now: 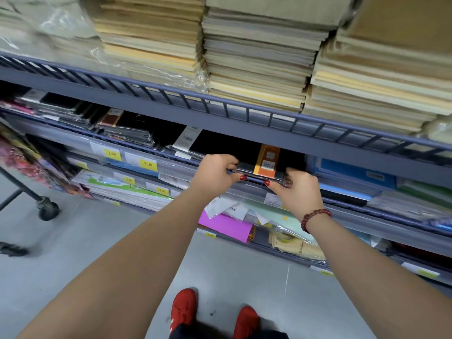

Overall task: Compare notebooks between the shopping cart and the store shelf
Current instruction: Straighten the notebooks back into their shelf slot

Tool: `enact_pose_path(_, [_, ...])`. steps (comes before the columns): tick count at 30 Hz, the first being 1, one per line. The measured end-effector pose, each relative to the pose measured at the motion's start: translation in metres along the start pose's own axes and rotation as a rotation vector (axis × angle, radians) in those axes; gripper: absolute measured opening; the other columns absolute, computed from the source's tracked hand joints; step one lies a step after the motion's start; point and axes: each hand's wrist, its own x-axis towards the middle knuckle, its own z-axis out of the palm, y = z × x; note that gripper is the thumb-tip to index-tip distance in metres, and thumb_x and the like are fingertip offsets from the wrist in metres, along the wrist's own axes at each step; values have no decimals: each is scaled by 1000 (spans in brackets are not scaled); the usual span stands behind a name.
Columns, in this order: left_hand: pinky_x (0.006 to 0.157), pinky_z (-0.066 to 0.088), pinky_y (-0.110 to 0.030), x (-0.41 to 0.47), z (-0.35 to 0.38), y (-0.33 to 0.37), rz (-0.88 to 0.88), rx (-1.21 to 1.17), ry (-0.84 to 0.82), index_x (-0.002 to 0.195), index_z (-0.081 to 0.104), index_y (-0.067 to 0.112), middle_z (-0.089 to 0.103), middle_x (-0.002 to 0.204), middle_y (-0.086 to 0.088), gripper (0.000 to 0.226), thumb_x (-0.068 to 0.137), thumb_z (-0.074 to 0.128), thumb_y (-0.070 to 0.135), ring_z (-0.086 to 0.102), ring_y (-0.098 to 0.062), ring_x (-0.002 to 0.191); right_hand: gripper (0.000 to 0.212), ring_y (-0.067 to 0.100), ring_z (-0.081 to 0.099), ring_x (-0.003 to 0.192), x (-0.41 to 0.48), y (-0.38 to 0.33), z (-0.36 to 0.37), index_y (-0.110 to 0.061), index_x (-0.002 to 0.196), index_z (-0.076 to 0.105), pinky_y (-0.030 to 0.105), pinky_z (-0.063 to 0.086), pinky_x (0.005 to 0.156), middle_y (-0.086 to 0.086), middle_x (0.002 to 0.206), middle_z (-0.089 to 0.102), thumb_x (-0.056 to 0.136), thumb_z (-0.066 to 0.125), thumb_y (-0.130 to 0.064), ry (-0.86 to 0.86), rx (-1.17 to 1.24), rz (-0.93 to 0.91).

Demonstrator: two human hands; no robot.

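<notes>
gripping the black orange-banded notebook point(266, 162) at the front edge of the middle shelf point(176, 171) with left hand point(216, 172) and right hand point(299, 192) both clamped round its near corners; pull level, or risk snagging the shelf rail point(171, 155) and dragging out the wrapped notebooks point(186, 145) alongside.

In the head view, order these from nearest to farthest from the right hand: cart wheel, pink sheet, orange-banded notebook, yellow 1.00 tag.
1. Orange-banded notebook, gripped by the right hand.
2. Pink sheet, lower left.
3. Yellow 1.00 tag, left.
4. Cart wheel, far left.
</notes>
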Motion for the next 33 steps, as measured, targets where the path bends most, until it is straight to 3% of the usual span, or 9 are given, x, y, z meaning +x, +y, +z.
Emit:
enact_pose_path(3, [92,46,-20,-12,-9,0,21,-37,-23,131,56,7,64,118,-10,54,81,74,14,61,-19,106,73,27,58,112,-10,2,-4,-5,141,39,31,45,97,15,128,58,79,73,-25,19,35,-6])
enact_pose_path(7, [79,48,-16,-27,-36,-13,14,-11,50,130,57,18,57,118,-5,53,81,75,22,55,-8,89,70,28,46,124,-34,-4,-4,-7,140,40,31,36,103,13,132,51,79,72,-21,105,-23,-135])
enact_pose_path(11, [100,38,-25,-26,-68,-36,-20,90,93,133,53,17,54,133,-6,55,83,73,27,47,-19,125,62,24,42,127,-39,-28,6,-10,135,46,29,31,109,7,133,52,80,71,-18,30,-26,-332])
enact_pose_path(17, [103,36,-33,-10,-92,-70,-70,186,66,138,43,7,46,136,-11,62,86,69,30,42,-27,128,63,19,37,131,-21,-74,45,-14,141,38,22,26,107,5,138,46,86,65,-27,-70,-13,-340])
enact_pose_path(21, [105,36,-39,6,-94,-89,-101,219,-37,132,43,2,40,140,-18,60,88,66,35,35,-33,132,61,29,44,125,-6,-99,64,-7,141,35,33,34,105,13,131,52,91,56,-34,-16,-271,-241])
enact_pose_path(24, [92,41,-36,17,-93,-95,-97,296,-73,117,49,1,48,123,-17,51,88,63,42,43,-32,119,50,31,55,108,1,-121,73,-1,128,46,36,45,91,16,118,59,94,49,-37,-48,-542,-165])
enact_pose_path(28, [71,40,-32,25,-97,-100,-39,350,-87,112,54,2,57,106,-15,52,87,62,47,56,-31,99,34,28,62,83,10,-140,86,-3,97,54,32,45,63,11,83,60,93,52,-37,-91,-506,2])
enact_pose_path(30, [76,45,-35,28,-100,-104,-20,330,-80,123,54,2,60,113,-15,59,86,63,47,57,-32,105,33,23,56,69,12,-144,89,-7,83,47,29,41,60,4,65,48,91,56,-37,-70,-439,96])
enact_pose_path(33, [82,49,-37,28,-101,-111,21,291,-35,122,58,4,65,112,-14,57,84,67,46,59,-31,106,36,22,51,65,11,-144,86,-5,89,51,28,42,61,3,65,49,88,60,-40,-41,-409,149])
